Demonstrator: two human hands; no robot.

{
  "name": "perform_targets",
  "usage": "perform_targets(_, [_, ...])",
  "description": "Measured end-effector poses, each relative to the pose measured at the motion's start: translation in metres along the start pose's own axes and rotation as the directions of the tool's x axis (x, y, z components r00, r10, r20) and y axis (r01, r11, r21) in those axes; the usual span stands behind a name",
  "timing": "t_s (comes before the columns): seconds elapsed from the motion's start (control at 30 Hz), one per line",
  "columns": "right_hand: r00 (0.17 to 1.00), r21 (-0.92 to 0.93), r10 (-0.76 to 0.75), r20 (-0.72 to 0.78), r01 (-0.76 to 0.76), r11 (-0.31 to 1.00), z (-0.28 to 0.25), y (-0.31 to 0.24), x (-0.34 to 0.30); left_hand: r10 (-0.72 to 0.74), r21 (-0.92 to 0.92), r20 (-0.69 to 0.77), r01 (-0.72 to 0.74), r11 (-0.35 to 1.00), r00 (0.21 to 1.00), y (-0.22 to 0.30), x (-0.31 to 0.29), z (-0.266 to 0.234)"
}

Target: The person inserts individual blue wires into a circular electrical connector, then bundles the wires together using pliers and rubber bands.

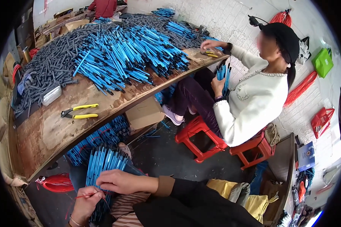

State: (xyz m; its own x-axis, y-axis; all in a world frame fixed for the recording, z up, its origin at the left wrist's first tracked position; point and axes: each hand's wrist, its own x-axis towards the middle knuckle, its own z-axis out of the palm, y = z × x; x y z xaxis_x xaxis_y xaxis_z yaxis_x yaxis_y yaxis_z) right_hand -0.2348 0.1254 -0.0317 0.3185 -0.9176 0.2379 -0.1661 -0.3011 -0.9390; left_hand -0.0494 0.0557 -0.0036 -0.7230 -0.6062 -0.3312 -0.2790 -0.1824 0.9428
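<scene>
A bundle of thin blue rods with black tips [107, 164] stands tilted across my lap. My left hand [86, 204] is at the bundle's left side, thumb and finger pinched on a red string [81, 196]. Loose ends of this string hang near the hand and in front of the rods. Across the bundle's front lies my right hand [121, 182], its fingers bent over the rods and its thumb hidden. More bundled blue rods [79, 151], some with red string round them, lie under the table beyond.
On the wooden table [45, 132] are yellow-handled pliers [81, 111], heaped blue rods [121, 53] and grey pieces [45, 64]. A person in white [250, 94] sits at right, holding blue rods. Red stools [201, 138], a cardboard box [144, 112] and red string [57, 182] are nearby.
</scene>
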Motion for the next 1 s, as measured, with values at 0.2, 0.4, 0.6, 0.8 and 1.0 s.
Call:
perform_targets(0.2, [0.99,-0.058,-0.033,-0.139,0.026,0.998,0.008,0.022,0.008,0.254,0.472,0.213,-0.327,0.819,0.943,0.009,-0.002,-0.013])
perform_targets(0.4, [0.99,-0.128,-0.087,-0.11,0.073,0.989,0.003,0.025,0.013,0.396,0.542,0.798,-0.829,-0.139,0.455,0.035,0.022,-0.022])
perform_targets(0.6, [0.991,-0.207,-0.006,-0.13,-0.022,0.978,0.004,0.019,0.018,0.474,0.491,0.833,-0.776,-0.396,0.285,0.026,0.028,-0.026])
perform_targets(0.8, [0.988,-0.176,-0.075,-0.137,0.051,0.983,0.006,0.027,0.016,0.496,0.541,0.798,-0.77,-0.337,0.343,0.018,0.026,-0.027])
perform_targets(1.0, [0.973,-0.301,-0.149,-0.178,0.09,0.949,0.004,0.014,0.012,0.482,0.544,0.784,-0.807,-0.229,0.392,0.012,0.024,-0.029])
